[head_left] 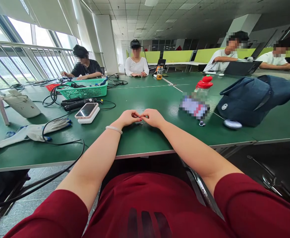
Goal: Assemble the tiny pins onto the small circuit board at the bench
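Observation:
My left hand [129,118], with a pale bracelet [114,129] at its wrist, is closed in a pinch. Against its fingertips, my right hand [153,117] pinches too, so the two meet over the green table [157,140]. Whatever lies between the fingers is tiny and mostly covered; I cannot make out its kind. Just below the fingertips a small shiny metal piece [141,124] shows, and I cannot tell whether it lies on the table or hangs from the fingers.
Left of my hands are a phone [87,110] on a white box, gloves [35,131], a cream bottle [20,103], cables and a green basket [85,88]. On the right are a blurred phone [194,107], a red-lidded bottle [204,86] and a blue backpack [251,99]. Several people sit around.

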A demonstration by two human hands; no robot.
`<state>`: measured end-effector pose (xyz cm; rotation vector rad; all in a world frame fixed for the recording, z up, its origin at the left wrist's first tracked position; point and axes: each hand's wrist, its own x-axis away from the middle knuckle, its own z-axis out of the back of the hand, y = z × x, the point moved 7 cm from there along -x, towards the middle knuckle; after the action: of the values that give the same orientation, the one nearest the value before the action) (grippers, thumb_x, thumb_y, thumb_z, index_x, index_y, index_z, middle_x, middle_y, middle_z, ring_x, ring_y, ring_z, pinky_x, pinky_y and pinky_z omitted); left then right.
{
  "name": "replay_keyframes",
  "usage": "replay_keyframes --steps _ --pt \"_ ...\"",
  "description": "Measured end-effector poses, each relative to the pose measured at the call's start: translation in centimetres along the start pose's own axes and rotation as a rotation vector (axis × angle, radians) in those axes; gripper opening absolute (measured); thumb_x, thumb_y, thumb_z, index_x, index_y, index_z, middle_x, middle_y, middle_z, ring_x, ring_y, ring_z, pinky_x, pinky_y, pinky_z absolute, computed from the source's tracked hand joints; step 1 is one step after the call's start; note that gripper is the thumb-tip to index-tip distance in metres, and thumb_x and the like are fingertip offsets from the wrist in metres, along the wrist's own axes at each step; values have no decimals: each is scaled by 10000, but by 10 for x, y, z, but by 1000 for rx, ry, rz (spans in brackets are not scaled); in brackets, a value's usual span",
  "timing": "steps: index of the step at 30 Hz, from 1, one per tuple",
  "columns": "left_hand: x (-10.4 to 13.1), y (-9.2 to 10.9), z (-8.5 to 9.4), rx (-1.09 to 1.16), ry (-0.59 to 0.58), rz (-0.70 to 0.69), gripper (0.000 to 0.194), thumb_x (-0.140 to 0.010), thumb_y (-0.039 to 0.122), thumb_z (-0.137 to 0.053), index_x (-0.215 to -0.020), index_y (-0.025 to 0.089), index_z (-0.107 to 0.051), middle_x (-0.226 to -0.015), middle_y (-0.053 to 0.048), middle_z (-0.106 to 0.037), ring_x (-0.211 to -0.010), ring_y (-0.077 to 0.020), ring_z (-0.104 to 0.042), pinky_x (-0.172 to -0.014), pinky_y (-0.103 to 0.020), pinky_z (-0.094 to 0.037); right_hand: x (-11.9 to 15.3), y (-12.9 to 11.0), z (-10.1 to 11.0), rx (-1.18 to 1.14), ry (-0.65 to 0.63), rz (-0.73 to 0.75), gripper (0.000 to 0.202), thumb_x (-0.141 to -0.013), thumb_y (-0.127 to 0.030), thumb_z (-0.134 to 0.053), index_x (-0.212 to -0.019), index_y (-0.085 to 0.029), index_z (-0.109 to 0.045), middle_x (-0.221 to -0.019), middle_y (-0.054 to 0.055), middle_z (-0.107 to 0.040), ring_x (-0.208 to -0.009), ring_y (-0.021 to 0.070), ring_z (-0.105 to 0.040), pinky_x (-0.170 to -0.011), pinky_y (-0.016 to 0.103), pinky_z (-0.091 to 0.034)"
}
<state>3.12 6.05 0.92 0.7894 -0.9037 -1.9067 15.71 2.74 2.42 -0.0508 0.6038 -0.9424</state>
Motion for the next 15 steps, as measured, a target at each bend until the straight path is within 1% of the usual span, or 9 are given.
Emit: replay_keyframes --steps 6,11,15 --pt "0 -2 5 -63 49 20 299 -568 369 -764 -745 156 -651 -704 -44 -686 -669 -162 -614 -673 -307 -473 1 -2 -4 38 -68 15 287 -899 -268 -516 -1102 -239 -716 -912 49 -666 -804 149 -575 -741 256 -399" --pt "0 -3 6 -85 68 15 341 -570 432 -754 -753 163 -651 -723 -43 -684 -685 -163 -606 -664 -295 -455 2 -4 1 31 -33 1 330 -880 -220 -517 -1164 -238 -683 -885 48 -664 -804 156 -572 -728 258 -391" --pt "0 -3 7 -72 73 12 339 -569 418 -756 -757 156 -653 -717 -43 -680 -680 -159 -602 -665 -296 -454 2 -5 0 33 -37 22 311 -886 -241 -512 -1135 -239 -700 -884 48 -662 -797 153 -567 -724 255 -385"
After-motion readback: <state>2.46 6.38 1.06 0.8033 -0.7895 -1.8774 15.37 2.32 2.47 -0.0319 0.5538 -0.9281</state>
